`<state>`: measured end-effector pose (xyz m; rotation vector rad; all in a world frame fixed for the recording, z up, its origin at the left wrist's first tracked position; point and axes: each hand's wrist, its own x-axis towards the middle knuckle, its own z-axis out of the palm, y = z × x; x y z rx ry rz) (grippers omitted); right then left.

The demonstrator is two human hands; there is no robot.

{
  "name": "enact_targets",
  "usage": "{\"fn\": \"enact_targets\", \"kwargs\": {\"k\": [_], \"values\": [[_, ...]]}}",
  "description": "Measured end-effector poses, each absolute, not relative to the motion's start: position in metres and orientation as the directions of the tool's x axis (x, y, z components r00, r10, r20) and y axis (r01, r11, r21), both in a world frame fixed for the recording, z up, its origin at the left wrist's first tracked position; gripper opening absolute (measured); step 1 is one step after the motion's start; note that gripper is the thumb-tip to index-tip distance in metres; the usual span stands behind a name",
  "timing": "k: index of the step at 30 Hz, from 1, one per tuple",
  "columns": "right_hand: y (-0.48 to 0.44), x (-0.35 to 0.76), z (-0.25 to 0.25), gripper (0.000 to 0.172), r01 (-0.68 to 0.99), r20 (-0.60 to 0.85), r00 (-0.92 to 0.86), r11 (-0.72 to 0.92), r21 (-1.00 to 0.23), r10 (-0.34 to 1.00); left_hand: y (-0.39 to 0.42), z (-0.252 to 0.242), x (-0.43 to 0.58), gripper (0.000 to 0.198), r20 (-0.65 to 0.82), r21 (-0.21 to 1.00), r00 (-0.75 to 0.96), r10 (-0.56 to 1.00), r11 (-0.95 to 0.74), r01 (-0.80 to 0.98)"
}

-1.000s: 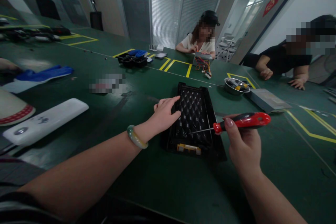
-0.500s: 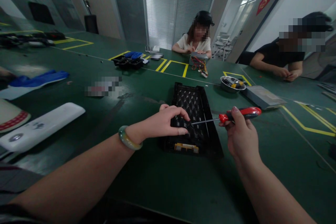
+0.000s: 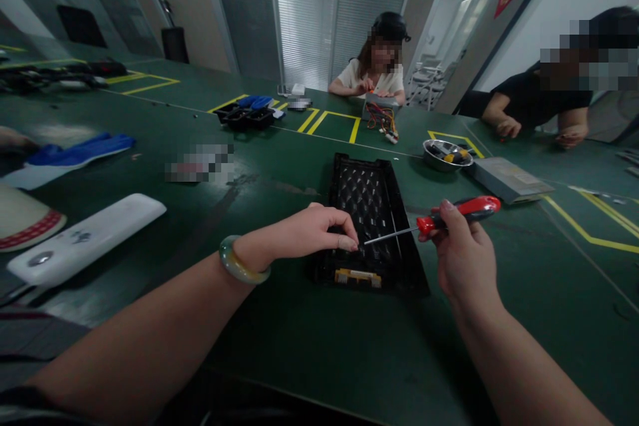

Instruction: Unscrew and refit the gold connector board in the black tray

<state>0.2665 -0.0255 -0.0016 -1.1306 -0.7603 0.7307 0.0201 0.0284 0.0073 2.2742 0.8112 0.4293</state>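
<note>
Working at a dark green bench top (image 3: 279,353), we have our left hand (image 3: 312,231) resting over a black ribbed plastic panel (image 3: 367,196), which lies flat just below the middle of the frame. Our left fingers (image 3: 332,216) curl down together with the thumb, their tips meeting over the panel's ribbed face (if they pinch anything small, we cannot tell). A pale green stone bangle (image 3: 239,261) circles that wrist. Our right hand (image 3: 462,253) sits just beside the panel's right edge, its fingers clamped around the handle of a red-and-black screwdriver (image 3: 459,213). The screwdriver's thin steel shaft (image 3: 392,235) slants left, its tip over the panel and near our left fingertips. A gold-coloured connector (image 3: 358,277) sits at the panel's near end.

At upper right, a round steel bowl (image 3: 446,154) holds small yellow-and-black tools, beside a flat grey metal box (image 3: 506,180). At top centre, a person in a white top (image 3: 374,83) has both hands at a metal box trailing red and orange wires (image 3: 380,118). At the right edge, a person in a black top (image 3: 529,103) leans on both forearms. Toward the left lie a black compartment tray (image 3: 244,118), a blue glove on a white sheet (image 3: 74,152) and a long white case (image 3: 84,233).
</note>
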Motion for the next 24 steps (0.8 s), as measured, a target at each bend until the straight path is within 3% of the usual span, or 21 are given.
{"fn": "enact_targets", "kwargs": {"k": [5, 11, 17, 24], "values": [[-0.03, 0.267, -0.004, 0.032, 0.039, 0.267, 0.483, 0.284, -0.958, 0.834, 0.022, 0.019, 0.015, 0.018, -0.089, 0.571, 0.795, 0.6, -0.623, 0.534], [-0.036, 0.263, -0.001, 0.03, 0.059, 0.268, 0.434, 0.27, -0.961, 0.86, 0.007, 0.02, 0.019, 0.017, -0.179, 0.45, 0.691, 0.701, -0.566, 0.691], [-0.036, 0.262, -0.003, 0.031, 0.012, 0.229, 0.421, 0.247, -0.969, 0.878, 0.004, 0.02, 0.021, 0.019, -0.186, 0.397, 0.632, 0.753, -0.531, 0.749], [-0.038, 0.257, -0.003, 0.034, -0.013, 0.159, 0.385, 0.177, -0.984, 0.909, 0.008, 0.019, 0.023, 0.025, -0.274, 0.418, 0.631, 0.726, -0.501, 0.758]]}}
